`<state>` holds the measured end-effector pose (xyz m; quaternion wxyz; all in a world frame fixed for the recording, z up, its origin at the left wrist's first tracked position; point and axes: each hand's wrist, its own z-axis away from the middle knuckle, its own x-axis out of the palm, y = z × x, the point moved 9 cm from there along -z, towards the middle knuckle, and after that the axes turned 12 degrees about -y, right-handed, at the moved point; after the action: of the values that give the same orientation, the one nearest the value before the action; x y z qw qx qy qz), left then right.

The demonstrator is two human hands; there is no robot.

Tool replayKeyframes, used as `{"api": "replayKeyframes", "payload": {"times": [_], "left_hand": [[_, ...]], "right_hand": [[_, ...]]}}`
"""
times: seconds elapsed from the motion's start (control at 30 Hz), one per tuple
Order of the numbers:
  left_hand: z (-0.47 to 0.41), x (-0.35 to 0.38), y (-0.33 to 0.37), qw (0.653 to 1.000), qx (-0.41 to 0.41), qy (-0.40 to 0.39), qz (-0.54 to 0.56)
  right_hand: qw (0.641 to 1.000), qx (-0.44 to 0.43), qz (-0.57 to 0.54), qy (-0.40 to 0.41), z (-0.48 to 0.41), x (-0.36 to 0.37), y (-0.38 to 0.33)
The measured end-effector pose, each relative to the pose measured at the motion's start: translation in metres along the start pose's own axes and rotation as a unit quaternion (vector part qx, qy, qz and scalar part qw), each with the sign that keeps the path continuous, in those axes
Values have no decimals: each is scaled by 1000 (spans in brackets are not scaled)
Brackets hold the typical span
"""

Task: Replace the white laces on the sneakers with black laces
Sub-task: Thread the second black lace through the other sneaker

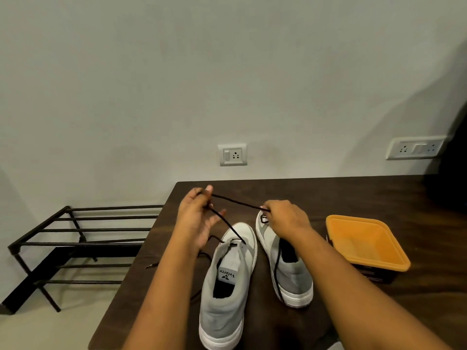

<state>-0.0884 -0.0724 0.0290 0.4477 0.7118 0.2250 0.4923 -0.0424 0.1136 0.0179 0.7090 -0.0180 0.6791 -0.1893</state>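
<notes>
**Black lace pulled taut over the sneakers**

From where I stand, both hands are up over the dark table (328, 195) with a black lace (237, 202) drawn tight between them. The left hand (199, 215) pinches it between thumb and forefinger, the other fingers loosely spread. The right hand (285, 218) has its fingers curled round the other end, just above the toe of the right sneaker (290, 269). From the left hand the lace drops to the front eyelets of the left sneaker (230, 279), and a loose tail lies off the shoe's left side. A second lace (278, 269) lies draped along the right sneaker. I see no white laces.

The lace looks thin, soft and nearly weightless, so I'd guess it will flop and twist unless kept under tension. It is best held close to the stiff tip for threading. The sneakers look light enough to slide when tugged, so one may need steadying. An orange tub (366, 238) stands to the right.
</notes>
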Motion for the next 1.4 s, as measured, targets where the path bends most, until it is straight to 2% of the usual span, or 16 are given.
{"api": "replayKeyframes", "payload": {"times": [0.1, 0.17, 0.27, 0.37, 0.43, 0.5, 0.53, 0.63, 0.67, 0.7, 0.83, 0.93, 1.03, 1.13, 1.23, 1.4], "left_hand": [[0, -17, 11, 997, 33, 37, 52], [2, -15, 10, 999, 13, 16, 36], [16, 12, -7, 979, -136, -119, -89], [54, 52, -43, 851, -305, -367, -218], [65, 62, -65, 787, -335, -439, -275], [56, 57, -78, 775, -318, -435, -330], [47, 50, -80, 783, -299, -408, -363], [13, 12, -65, 813, -208, -226, -494], [6, 0, -58, 808, -181, -159, -537], [4, -9, -55, 790, -169, -110, -578], [2, -18, -66, 619, -179, -87, -760], [8, -16, -72, 616, -211, -81, -754], [15, 4, -67, 596, -171, -62, -782], [21, 12, -61, 590, -147, -15, -794], [23, 9, -65, 634, -169, -4, -755], [38, 22, -86, 487, -158, -16, -859]], "right_hand": [[989, 109, -28, 97, 9, -35, 22], [972, 163, -126, 111, 11, -46, 34], [920, 154, -350, 81, 3, -34, 34], [858, 13, -514, 26, -8, -14, 3], [850, -57, -524, -10, -9, -11, -11], [844, -76, -531, -22, -7, -9, -13], [821, -74, -565, -25, -6, -10, -11], [692, -90, -715, -42, -2, -15, -9], [665, -95, -740, -42, -2, -18, -8], [662, -99, -743, -35, -2, -22, -6], [779, -93, -620, 18, -6, -30, 3], [849, -107, -517, 20, -7, -31, 0], [891, -99, -441, -47, -11, -14, -4], [899, -82, -407, -139, -16, 13, -9], [894, -51, -400, -194, -18, 33, -9], [898, -13, -368, -239, -17, 53, -5]]}}
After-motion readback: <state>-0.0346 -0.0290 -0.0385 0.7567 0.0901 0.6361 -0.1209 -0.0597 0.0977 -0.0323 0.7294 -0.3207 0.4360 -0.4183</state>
